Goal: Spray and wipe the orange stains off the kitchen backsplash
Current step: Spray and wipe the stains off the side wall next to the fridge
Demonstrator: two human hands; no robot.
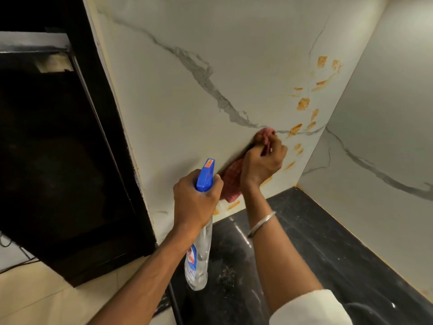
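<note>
The white marble backsplash (187,109) carries several orange stains (303,103) running down its right side toward the corner. My right hand (263,160) grips a bunched red cloth (232,181) and presses it against the wall beside the lower stains. A clear spray bottle (199,254) with a blue trigger head (206,174) is held upright by my left hand (194,202), just left of the cloth, nozzle toward the wall. More orange smears (233,204) sit low on the wall under the cloth.
A black counter (316,242) runs along the wall base into the corner. A second marble wall (386,137) closes the right side. A dark appliance or cabinet (58,148) stands to the left, with cables and beige floor tiles (35,289) below.
</note>
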